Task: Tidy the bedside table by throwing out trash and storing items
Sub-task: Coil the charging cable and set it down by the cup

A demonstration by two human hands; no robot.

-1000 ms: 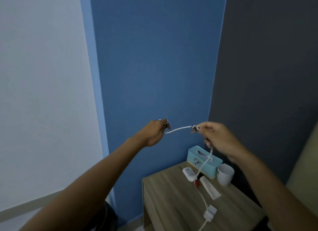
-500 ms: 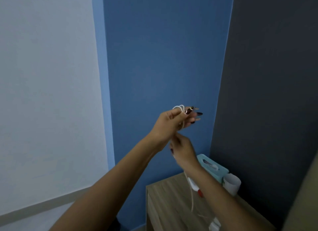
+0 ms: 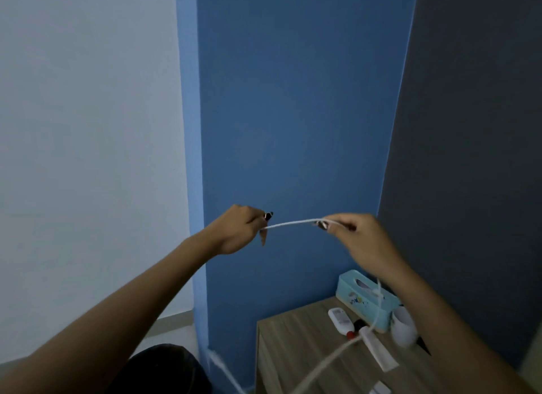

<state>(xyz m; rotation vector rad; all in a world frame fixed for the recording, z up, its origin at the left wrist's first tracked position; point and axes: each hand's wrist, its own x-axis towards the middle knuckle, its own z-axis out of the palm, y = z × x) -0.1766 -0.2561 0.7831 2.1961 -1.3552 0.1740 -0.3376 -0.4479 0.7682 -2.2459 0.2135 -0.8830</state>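
Cable [image 3: 293, 224] is what I have in hand: one white cord, a short span of it pulled nearly level between my two hands, long axis running left to right at chest height in front of the blue wall. My left hand [image 3: 239, 232] is clenched around one end of that span, and my right hand [image 3: 356, 235] pinches the other end between thumb and fingers. From the right hand the rest of the cord drops down toward the bedside table [image 3: 293, 352] and trails off its front edge, blurred. Both hands sit well above the table; the right one is nearer to it, over the back right corner. I judge the next loop has to gather that hanging slack toward the left hand. On the table I count one teal tissue box [image 3: 366, 298] at the back edge, one white cup [image 3: 404, 327] beside it, one small white bottle [image 3: 340, 320], one white tube [image 3: 378, 349], and one small white object [image 3: 381, 389] at the front edge, possibly the plug.
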